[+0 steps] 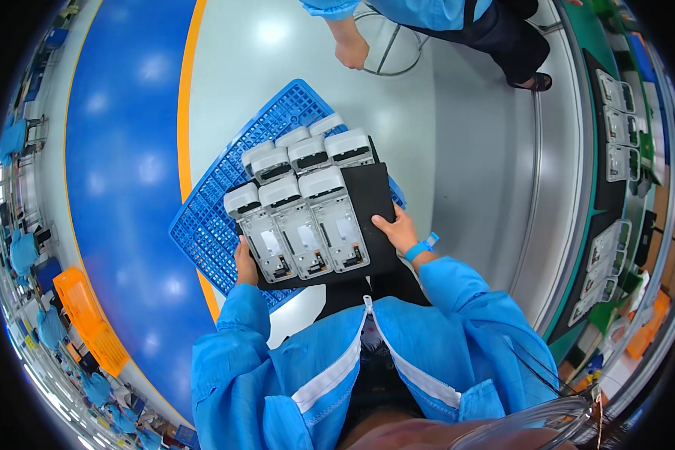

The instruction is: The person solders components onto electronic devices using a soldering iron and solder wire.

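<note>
The left hand (244, 262) was partly closed about the left edge of a black board (380, 199), near its near-left corner, and the right hand (400, 230) gripped the right edge about midway, thumb on top; the fingers beneath could not be seen. On the board, 3 white housings (301, 234) lay side by side, from the left edge across to a bare strip along the right edge. Each had a raised, rounded block toward the far edge and an open, shallow body with small dark parts toward the near edge. Just beyond the far edge more white housings (310, 154) showed; what they rested on could not be told. A blue crate (210, 232) of open lattice sat below the board. A blue wristband (425, 246) circled the right wrist. Well beyond the board's far edge, a co-worker's hand (352, 52) hung beside a round stool frame (386, 73).
</note>
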`<state>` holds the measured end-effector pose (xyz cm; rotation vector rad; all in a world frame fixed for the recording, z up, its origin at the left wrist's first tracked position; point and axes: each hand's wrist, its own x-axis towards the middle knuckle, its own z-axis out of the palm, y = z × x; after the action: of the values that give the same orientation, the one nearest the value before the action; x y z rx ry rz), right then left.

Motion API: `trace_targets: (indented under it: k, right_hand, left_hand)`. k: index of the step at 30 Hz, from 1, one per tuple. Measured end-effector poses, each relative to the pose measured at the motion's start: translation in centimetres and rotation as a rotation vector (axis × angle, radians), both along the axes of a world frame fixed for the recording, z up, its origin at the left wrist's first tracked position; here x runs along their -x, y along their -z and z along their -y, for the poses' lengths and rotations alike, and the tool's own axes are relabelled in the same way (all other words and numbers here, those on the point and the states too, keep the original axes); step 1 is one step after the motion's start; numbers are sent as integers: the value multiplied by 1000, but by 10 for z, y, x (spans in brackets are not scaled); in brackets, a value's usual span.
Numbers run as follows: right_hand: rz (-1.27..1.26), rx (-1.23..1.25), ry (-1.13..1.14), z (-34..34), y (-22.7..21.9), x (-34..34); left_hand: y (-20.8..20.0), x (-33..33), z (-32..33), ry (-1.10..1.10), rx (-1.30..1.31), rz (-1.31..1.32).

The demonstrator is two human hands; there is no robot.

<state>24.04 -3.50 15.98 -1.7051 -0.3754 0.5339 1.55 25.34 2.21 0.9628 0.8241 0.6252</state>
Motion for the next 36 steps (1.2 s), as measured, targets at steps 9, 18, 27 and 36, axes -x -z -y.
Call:
trace_targets:
  k: [9, 18, 27, 36]
  right_hand:
    - [-144, -262, 139, -18, 26, 46]
    - [-346, -258, 269, -30, 35, 73]
    - [-462, -168, 171, -33, 57, 117]
    - [-638, -100, 126, -55, 77, 136]
  left_hand:
    - [-76, -58, -89, 266, -341, -170]
    - [-100, -114, -117, 464, -430, -291]
    - [-103, -172, -154, 698, -674, -405]
    - [-127, -242, -144, 895, -711, -618]
